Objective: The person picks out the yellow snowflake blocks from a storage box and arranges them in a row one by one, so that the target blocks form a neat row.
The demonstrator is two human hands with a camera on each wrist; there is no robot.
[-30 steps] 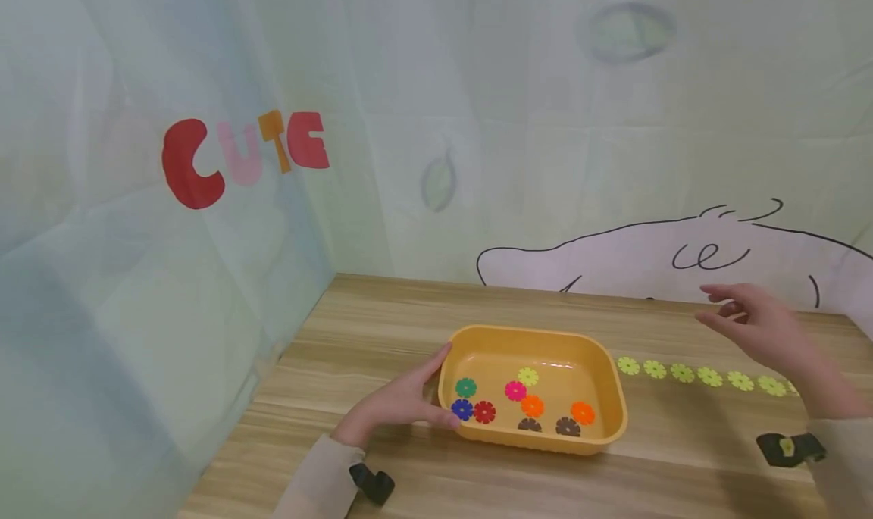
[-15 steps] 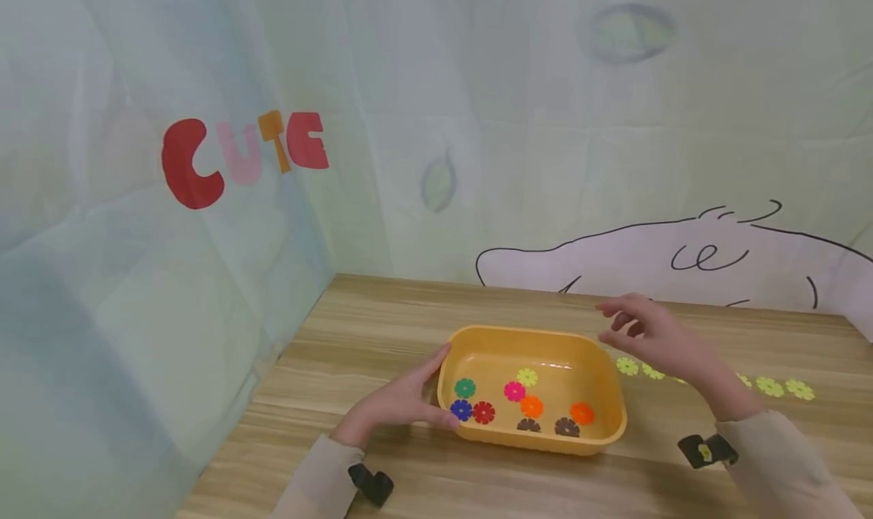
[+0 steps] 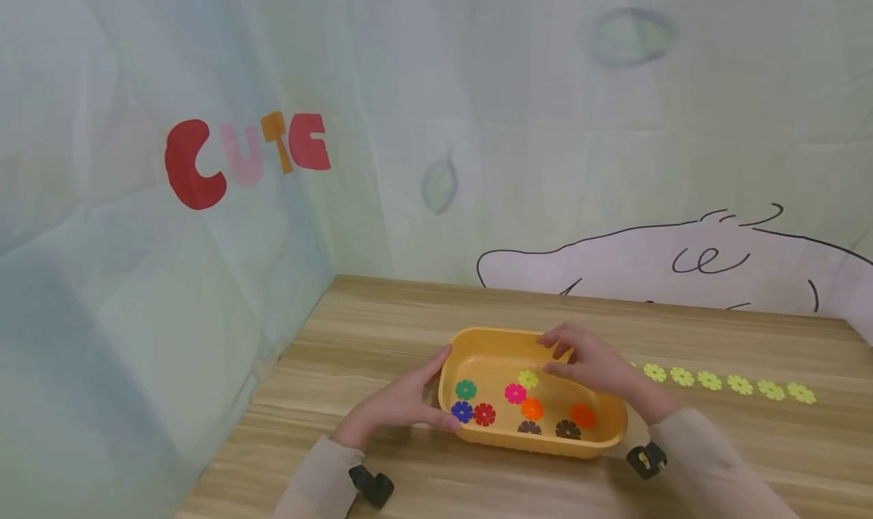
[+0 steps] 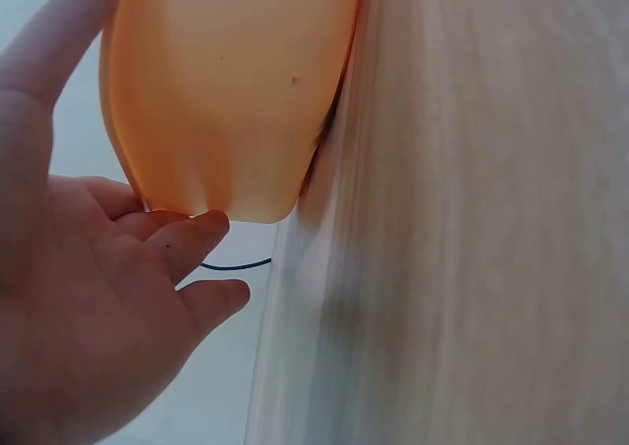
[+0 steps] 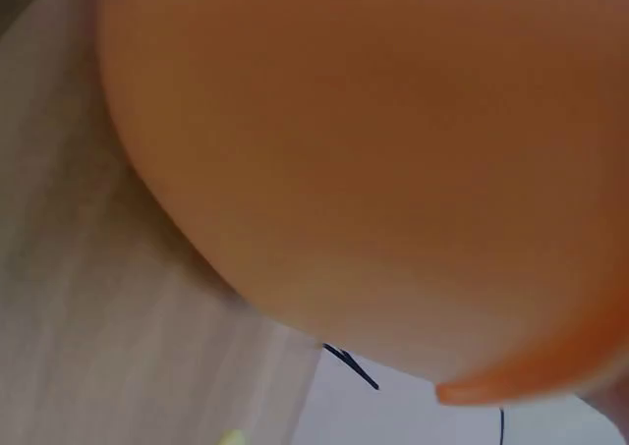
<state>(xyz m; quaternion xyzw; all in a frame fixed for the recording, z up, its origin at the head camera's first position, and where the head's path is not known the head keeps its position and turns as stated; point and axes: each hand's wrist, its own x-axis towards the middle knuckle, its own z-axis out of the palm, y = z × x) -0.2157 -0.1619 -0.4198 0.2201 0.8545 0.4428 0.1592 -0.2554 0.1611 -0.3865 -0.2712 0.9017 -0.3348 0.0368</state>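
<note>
A yellow-orange plastic basin sits on the wooden table. Inside it lie several flower-shaped plastic discs: green, blue, red, pink, yellow, two orange and two brown ones. My left hand holds the basin's left end, its thumb low at the front corner; the left wrist view shows fingertips against the end wall. Over the right half of the basin hovers my right hand, fingers loosely bent with nothing between them. In the right wrist view the basin wall hides most of that hand.
Right of the basin, several yellow flower discs lie in a row on the table. A fabric backdrop with a line drawing and coloured letters stands behind and to the left.
My right hand has moved left from above the row of yellow discs to over the basin. My left hand and the basin have stayed in place.
</note>
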